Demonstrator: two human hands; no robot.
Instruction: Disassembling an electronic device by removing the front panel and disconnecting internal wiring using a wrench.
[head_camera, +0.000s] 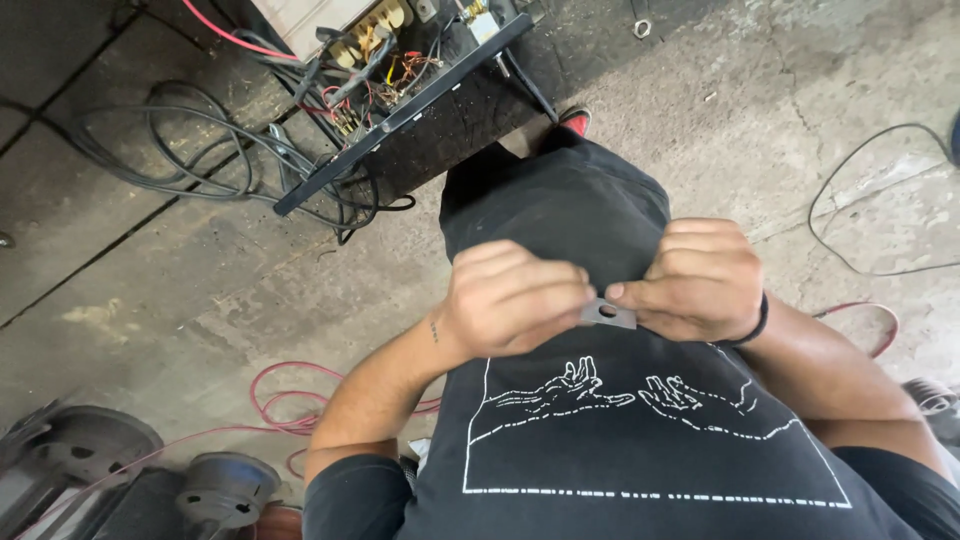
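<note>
Small grey metal plate with hole (606, 314) pinched between left hand (510, 298) and right hand (700, 282), both closed on it, held against black shirt (560, 200). Risk judged: plate dropped to concrete floor (180, 300) if thin-edge fingertip grip slips. Counted: 1 plate, 2 hands, 1 opened electrical unit (400, 70) beyond left hand, 1 red hose (290, 400) below it.

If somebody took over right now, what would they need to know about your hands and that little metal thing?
Left hand: fingers curled, pinching one end of the small flat metal piece.
Right hand: pinching its other end, black wristband on the wrist.
The piece has a round hole and is held in front of the black T-shirt.
The opened electrical unit with exposed wires sits on the concrete floor ahead, untouched.
</note>
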